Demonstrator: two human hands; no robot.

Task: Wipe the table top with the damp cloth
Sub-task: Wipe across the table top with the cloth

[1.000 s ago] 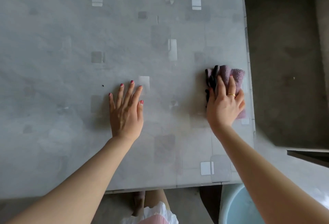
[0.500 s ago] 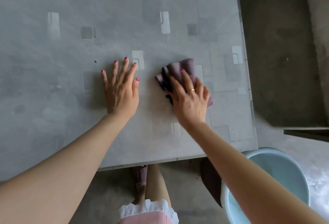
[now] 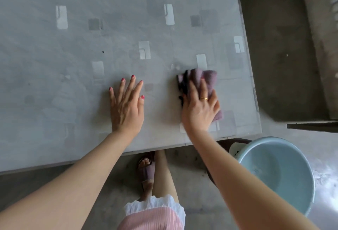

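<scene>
A grey table top point(image 3: 73, 50) with pale square patterns fills most of the view. A folded purple cloth point(image 3: 206, 79) with a dark edge lies flat near the table's right front corner. My right hand point(image 3: 198, 109) presses down on the cloth with straight fingers and covers its near half. My left hand point(image 3: 127, 108) rests flat on the bare table to the left of the cloth, fingers spread, a hand's width away from it.
A light blue basin point(image 3: 278, 173) stands on the floor just off the table's right front corner. The table's right edge point(image 3: 251, 76) lies close to the cloth. A dark speck point(image 3: 103, 52) sits on the table. My sandalled foot point(image 3: 146, 169) is under the front edge.
My right hand slid the cloth left toward my left hand, then back right toward the table's edge. My left hand stayed flat on the table.
</scene>
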